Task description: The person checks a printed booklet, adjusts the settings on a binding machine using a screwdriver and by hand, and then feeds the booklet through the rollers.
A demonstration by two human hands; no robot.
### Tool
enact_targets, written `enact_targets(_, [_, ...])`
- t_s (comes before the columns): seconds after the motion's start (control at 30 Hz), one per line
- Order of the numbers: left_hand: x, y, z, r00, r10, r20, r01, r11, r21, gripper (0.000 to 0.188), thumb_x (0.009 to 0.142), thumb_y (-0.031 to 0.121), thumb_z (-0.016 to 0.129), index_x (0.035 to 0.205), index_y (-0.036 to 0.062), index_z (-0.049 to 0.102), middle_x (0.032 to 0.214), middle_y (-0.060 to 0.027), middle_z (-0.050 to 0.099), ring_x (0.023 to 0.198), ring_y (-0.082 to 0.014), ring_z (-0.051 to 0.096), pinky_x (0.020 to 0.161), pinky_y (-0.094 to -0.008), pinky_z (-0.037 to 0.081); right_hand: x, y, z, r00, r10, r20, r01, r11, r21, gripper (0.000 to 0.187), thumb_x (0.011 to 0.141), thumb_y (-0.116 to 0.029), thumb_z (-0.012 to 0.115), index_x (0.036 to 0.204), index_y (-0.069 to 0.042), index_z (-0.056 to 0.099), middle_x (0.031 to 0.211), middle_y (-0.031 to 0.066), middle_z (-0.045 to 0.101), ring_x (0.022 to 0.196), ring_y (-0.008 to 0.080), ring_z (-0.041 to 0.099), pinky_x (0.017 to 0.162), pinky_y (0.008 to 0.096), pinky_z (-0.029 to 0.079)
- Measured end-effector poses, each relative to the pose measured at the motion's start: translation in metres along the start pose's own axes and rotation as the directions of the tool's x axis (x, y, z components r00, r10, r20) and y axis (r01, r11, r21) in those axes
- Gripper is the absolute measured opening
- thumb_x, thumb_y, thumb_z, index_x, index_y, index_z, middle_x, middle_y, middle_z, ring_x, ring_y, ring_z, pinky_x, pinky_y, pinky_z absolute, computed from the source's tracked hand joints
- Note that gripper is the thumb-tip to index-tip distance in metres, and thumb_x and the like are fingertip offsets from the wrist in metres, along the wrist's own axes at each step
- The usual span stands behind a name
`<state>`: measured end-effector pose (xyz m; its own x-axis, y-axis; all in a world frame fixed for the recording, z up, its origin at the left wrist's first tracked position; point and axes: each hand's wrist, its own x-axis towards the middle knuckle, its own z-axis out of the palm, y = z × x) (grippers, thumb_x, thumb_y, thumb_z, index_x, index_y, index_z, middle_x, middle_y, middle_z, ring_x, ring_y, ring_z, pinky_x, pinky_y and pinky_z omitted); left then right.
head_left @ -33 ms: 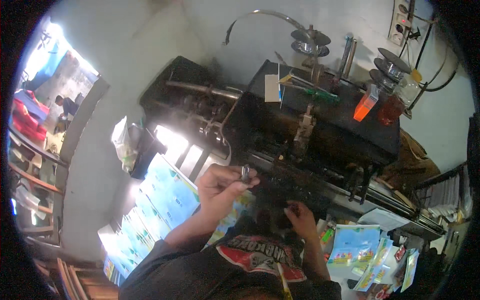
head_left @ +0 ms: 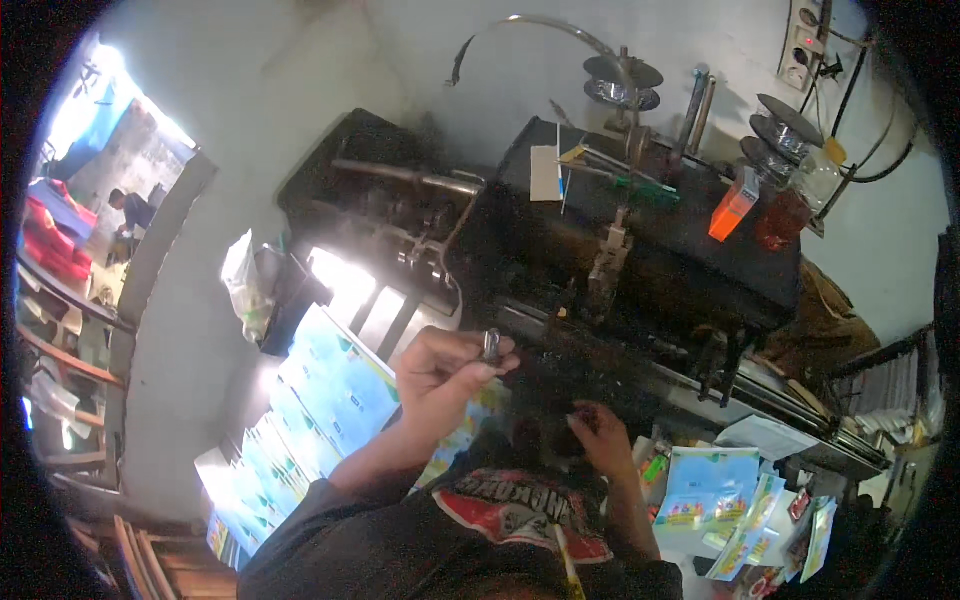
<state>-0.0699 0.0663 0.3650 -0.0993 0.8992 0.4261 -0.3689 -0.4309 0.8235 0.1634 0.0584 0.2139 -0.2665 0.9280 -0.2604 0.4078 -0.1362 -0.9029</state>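
Note:
My left hand (head_left: 445, 368) is raised in front of a black machine (head_left: 650, 255) and pinches a small metal part (head_left: 491, 345) between thumb and fingertips. My right hand (head_left: 602, 436) is lower and to the right, with its fingers curled against the dark front of the machine. Whether it grips anything there is hidden in shadow. A row of light blue printed sheets (head_left: 330, 385) lies just left of my left forearm.
Wire spools (head_left: 622, 76) stand on top of the machine, with an orange bottle (head_left: 733, 206) and a reddish jar (head_left: 785, 216). Printed booklets (head_left: 708, 486) lie at lower right. A white plastic bag (head_left: 243, 280) hangs at left. A person (head_left: 128, 212) sits beyond the doorway, far left.

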Motion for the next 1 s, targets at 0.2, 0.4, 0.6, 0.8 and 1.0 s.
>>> enact_targets(0.2, [-0.031, -0.05, -0.02, 0.931, -0.347, -0.11, 0.351, 0.936, 0.016, 0.009, 0.089, 0.001, 0.054, 0.095, 0.0035, 0.048, 0.098, -0.0163, 0.062, 0.09, -0.0219, 0.063, 0.079, -0.0357, 0.054, 0.004, 0.005, 0.012, 0.999, -0.005, 0.041, 0.005, 1.0, 0.001, 0.033, 0.085, -0.022, 0.064, 0.111, -0.002, 0.058, 0.096, 0.0134, 0.065, 0.088, 0.0184, 0.063, 0.077, 0.0311, 0.048])
enact_targets(0.4, [-0.084, -0.187, -0.053, 0.53, -0.843, -0.089, 0.732, 0.508, -0.453, 0.015, 0.087, 0.006, 0.06, 0.1, 0.0027, 0.053, 0.095, -0.0125, 0.062, 0.091, -0.0221, 0.062, 0.083, -0.0321, 0.052, -0.004, 0.029, 0.008, 0.996, 0.086, 0.001, -0.084, 0.972, -0.219, 0.035, 0.085, -0.023, 0.064, 0.114, -0.004, 0.056, 0.095, 0.013, 0.065, 0.089, 0.0208, 0.063, 0.077, 0.0325, 0.049])
enact_targets(0.6, [-0.045, -0.265, -0.044, 0.742, -0.671, -0.013, 0.645, 0.719, -0.258, 0.016, 0.085, 0.002, 0.061, 0.099, 0.0008, 0.055, 0.094, -0.0082, 0.06, 0.092, -0.0216, 0.061, 0.085, -0.0346, 0.052, -0.018, 0.059, -0.003, 0.96, 0.28, -0.009, -0.268, 0.909, -0.318, 0.045, 0.083, -0.034, 0.063, 0.114, -0.003, 0.055, 0.098, 0.0142, 0.065, 0.092, 0.0283, 0.062, 0.081, 0.0377, 0.048])
enact_targets(0.8, [-0.034, -0.326, -0.044, 0.879, -0.467, -0.094, 0.334, 0.746, -0.577, 0.015, 0.084, 0.0, 0.059, 0.097, 0.001, 0.054, 0.1, -0.0093, 0.057, 0.098, -0.0249, 0.057, 0.095, -0.0425, 0.045, -0.025, 0.061, -0.001, 0.904, 0.427, -0.003, -0.409, 0.865, -0.289, 0.045, 0.08, -0.031, 0.066, 0.11, 0.002, 0.056, 0.093, 0.0135, 0.064, 0.089, 0.0242, 0.062, 0.079, 0.0346, 0.047])
enact_targets(1.0, [-0.022, -0.33, -0.033, 0.863, -0.491, -0.117, 0.238, 0.6, -0.764, 0.014, 0.083, -0.002, 0.059, 0.095, -0.0007, 0.054, 0.098, -0.0103, 0.057, 0.1, -0.0257, 0.056, 0.091, -0.0419, 0.044, -0.039, 0.061, 0.004, 0.912, 0.402, -0.08, -0.405, 0.858, -0.316, 0.042, 0.082, -0.031, 0.066, 0.11, -0.001, 0.056, 0.092, 0.0154, 0.066, 0.088, 0.0288, 0.064, 0.077, 0.0375, 0.049])
